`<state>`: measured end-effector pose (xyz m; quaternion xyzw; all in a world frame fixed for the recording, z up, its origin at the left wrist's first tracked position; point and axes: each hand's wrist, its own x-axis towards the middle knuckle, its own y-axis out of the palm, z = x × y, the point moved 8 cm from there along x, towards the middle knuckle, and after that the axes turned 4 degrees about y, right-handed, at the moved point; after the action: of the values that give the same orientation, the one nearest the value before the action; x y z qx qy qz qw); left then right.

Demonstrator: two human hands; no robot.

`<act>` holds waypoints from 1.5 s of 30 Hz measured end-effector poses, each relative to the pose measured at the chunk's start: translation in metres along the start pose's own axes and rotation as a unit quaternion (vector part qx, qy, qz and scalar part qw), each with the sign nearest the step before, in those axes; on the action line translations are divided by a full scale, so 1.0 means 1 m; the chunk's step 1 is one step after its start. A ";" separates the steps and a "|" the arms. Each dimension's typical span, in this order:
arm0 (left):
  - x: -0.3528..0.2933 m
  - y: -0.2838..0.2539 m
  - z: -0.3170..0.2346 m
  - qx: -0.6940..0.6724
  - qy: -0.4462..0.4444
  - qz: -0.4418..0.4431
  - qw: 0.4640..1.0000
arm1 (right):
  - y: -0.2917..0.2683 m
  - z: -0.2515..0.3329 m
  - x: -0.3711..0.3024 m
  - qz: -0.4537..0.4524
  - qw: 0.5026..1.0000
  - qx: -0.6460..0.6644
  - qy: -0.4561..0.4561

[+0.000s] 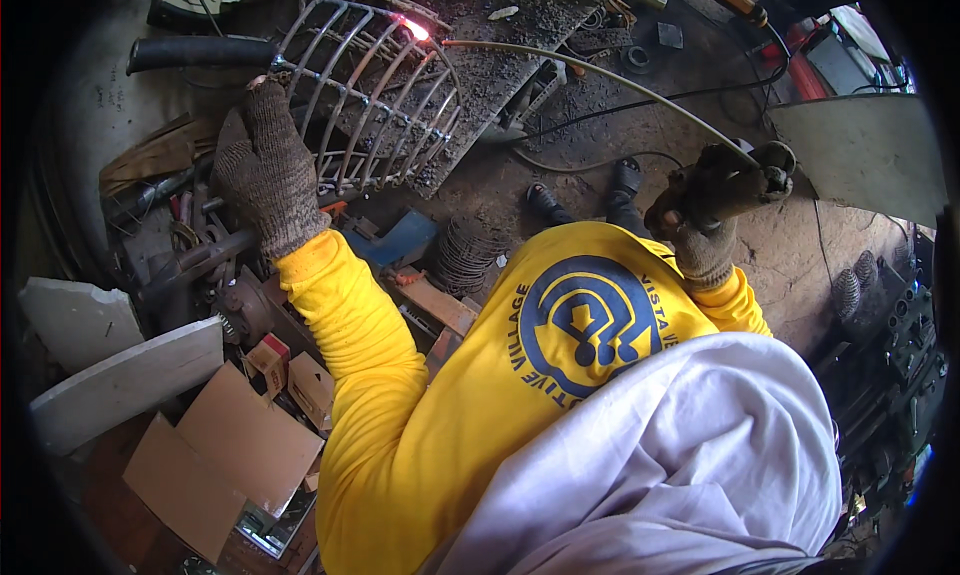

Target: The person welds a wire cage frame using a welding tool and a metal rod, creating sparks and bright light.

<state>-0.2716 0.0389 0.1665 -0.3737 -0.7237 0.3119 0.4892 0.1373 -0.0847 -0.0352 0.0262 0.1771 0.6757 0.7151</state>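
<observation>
A curved metal rack of welded bars (365, 100) with a dark tubular handle (200, 53) lies ahead to the left. My left hand (265, 170), in a knitted grey-brown glove, is beside the rack's left edge, its visible fingers stretched toward the base of the handle. Whether it bears on the bars is hard to make out. In my gloved right hand (705, 235) is a dark welding electrode holder (745, 180). A long, thin welding electrode (600, 72) runs from it to the rack's upper edge, where a bright pink-white glow (412, 27) shows at its tip.
Beneath the rack lies a metal plate (490, 100) strewn with dark bits. A black cable (640, 115) crosses the floor. Coiled wire (465, 255), a blue metal piece (400, 240) and cardboard boxes (245, 440) lie nearer left. A pale panel (860, 150) stands at right.
</observation>
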 end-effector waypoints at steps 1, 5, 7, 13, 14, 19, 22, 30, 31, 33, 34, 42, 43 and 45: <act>0.001 0.001 0.005 0.018 0.010 0.003 1.000 | -0.002 -0.002 0.000 0.001 1.000 -0.014 0.002; 0.003 0.004 0.007 -0.019 -0.011 0.001 1.000 | -0.001 -0.002 -0.001 -0.015 1.000 -0.009 -0.007; 0.002 0.001 0.000 0.005 0.055 -0.001 0.998 | -0.003 -0.003 -0.002 -0.023 0.999 -0.023 -0.006; 0.001 0.006 -0.003 -0.007 0.091 0.032 0.995 | -0.003 0.009 -0.003 -0.043 0.986 -0.159 -0.028; 0.001 0.005 -0.005 -0.023 0.097 0.028 0.995 | -0.001 0.013 -0.004 -0.048 0.977 -0.205 -0.031; 0.005 0.007 -0.011 -0.049 0.095 0.051 0.993 | 0.013 0.007 -0.020 -0.065 0.995 -0.077 -0.022; 0.006 0.009 0.000 -0.108 0.092 0.027 0.990 | 0.017 0.002 -0.031 -0.069 0.995 -0.043 -0.053; 0.018 0.016 0.025 -0.207 0.107 0.010 0.972 | 0.010 0.013 -0.016 -0.007 0.995 -0.022 -0.097; 0.018 0.015 0.021 -0.182 0.117 0.014 0.976 | -0.001 0.007 -0.011 0.013 0.996 -0.005 -0.088; 0.015 0.014 0.023 -0.110 0.137 0.018 0.984 | -0.020 -0.001 -0.001 0.020 0.996 0.000 -0.083; 0.014 0.012 0.025 -0.116 0.138 0.014 0.984 | -0.029 -0.007 0.001 0.004 0.997 0.014 -0.071; -0.001 0.005 0.031 -0.180 0.141 0.006 0.973 | -0.072 -0.017 0.018 0.006 0.999 0.005 -0.042; -0.002 0.004 0.036 -0.189 0.139 0.001 0.972 | -0.072 -0.015 0.019 0.008 0.999 -0.017 -0.039; -0.001 0.002 0.043 -0.208 0.134 -0.013 0.969 | -0.071 -0.007 0.021 0.015 0.997 -0.063 -0.037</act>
<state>-0.3114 0.0354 0.1501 -0.4962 -0.7054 0.0950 0.4972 0.2038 -0.0720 -0.0658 0.0093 0.1072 0.6943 0.7116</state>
